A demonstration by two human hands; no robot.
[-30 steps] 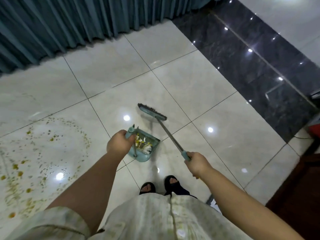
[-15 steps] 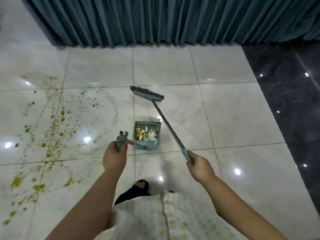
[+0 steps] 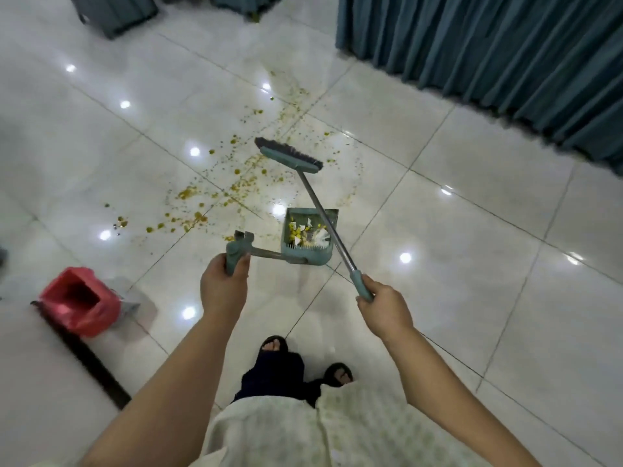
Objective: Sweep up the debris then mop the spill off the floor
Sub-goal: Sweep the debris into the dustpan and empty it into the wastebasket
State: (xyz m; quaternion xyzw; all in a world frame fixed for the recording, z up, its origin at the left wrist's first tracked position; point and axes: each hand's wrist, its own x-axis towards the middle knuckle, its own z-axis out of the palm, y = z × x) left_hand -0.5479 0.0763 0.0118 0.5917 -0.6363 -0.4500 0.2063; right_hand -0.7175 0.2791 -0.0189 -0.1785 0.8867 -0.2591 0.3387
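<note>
Glossy white floor (image 3: 472, 251), teal curtain (image 3: 505, 45), and we stand with both tools lifted.

Yellow spill (image 3: 236, 187) spreads ahead, unmopped; the red-lined bin (image 3: 79, 299) sits to our left. Our right hand (image 3: 382, 306) wraps its fingers around the broom (image 3: 305, 183); our left hand (image 3: 224, 286) grips the dustpan (image 3: 308, 235), already loaded with debris (image 3: 305, 235). Tilt it while carrying and we judge the scraps would tumble back out, perhaps into the wet.

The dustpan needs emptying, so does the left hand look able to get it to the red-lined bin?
Probably yes. The left hand grips the dustpan handle, and only bare floor shows between it and the red-lined bin on that side.
</note>
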